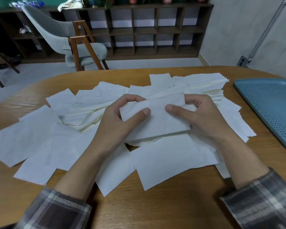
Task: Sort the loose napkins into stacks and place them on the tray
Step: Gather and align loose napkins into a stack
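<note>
At the centre of the frame, a small stack of napkins (pixel 155 118) is held between both hands over the spread sheets. Its long axis is set across the picture from left to right, rising slightly toward the right. Its layered near edge is turned toward the lower edge of the frame. Whether it touches the sheets beneath cannot be told.

The left hand (pixel 120 123) is closed on the stack's left end, with the thumb pressed flat on the top sheet and the fingers curled round the far edge. The right hand (pixel 205 116) is closed on the right end in the same way, thumb on top, fingers bent behind. The two thumb tips are pointed toward each other, near but apart.

Loose napkins (pixel 36 139) are scattered overlapping across the desk (pixel 155 207) from the left edge to right of centre. A thicker pile (pixel 206 83) is seen at the upper right of the spread. A blue perforated tray (pixel 271 103) is set at the right edge of the frame, well apart from the held stack. Plaid sleeves (pixel 56 210) are seen at the lower corners.
</note>
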The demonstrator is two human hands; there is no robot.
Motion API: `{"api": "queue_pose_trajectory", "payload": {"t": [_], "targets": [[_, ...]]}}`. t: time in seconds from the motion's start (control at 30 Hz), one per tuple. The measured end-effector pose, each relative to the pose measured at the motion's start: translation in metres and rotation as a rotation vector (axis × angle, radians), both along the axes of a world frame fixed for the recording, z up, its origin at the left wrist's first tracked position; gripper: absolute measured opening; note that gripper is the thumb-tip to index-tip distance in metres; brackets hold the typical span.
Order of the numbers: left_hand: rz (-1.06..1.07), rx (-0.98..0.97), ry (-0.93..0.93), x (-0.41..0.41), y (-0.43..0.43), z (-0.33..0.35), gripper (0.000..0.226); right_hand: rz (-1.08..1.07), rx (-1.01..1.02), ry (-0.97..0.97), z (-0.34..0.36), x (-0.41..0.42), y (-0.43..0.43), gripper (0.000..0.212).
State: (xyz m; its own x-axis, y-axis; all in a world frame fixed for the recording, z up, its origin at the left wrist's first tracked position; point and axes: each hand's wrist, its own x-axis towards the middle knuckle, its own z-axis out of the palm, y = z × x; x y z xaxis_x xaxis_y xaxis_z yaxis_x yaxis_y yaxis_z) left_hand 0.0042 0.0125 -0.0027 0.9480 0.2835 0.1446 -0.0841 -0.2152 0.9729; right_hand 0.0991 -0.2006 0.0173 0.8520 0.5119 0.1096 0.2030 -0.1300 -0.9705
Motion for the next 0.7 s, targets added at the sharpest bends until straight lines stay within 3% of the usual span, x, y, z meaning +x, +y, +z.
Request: {"api": "queue_pose_trajectory", "payload": {"t": [0.13, 0.23, 0.5, 0.7], "targets": [[0.073, 0.032, -0.059, 0.000, -0.001, -0.001, 0.045, 0.031, 0.054, 0.008, 0.001, -0.003, 0.002, 0.021], [0.115, 0.021, -0.063, 0.000, -0.002, -0.001, 0.047, 0.064, 0.056, -0.030, -0.001, -0.005, 0.007, 0.026], [0.133, 0.061, -0.062, 0.001, -0.006, -0.002, 0.045, 0.059, -0.128, -0.171, -0.009, 0.000, 0.012, 0.068], [0.147, -0.004, -0.085, 0.002, -0.008, -0.005, 0.043, 0.071, -0.142, -0.183, -0.011, 0.001, 0.014, 0.070]]}}
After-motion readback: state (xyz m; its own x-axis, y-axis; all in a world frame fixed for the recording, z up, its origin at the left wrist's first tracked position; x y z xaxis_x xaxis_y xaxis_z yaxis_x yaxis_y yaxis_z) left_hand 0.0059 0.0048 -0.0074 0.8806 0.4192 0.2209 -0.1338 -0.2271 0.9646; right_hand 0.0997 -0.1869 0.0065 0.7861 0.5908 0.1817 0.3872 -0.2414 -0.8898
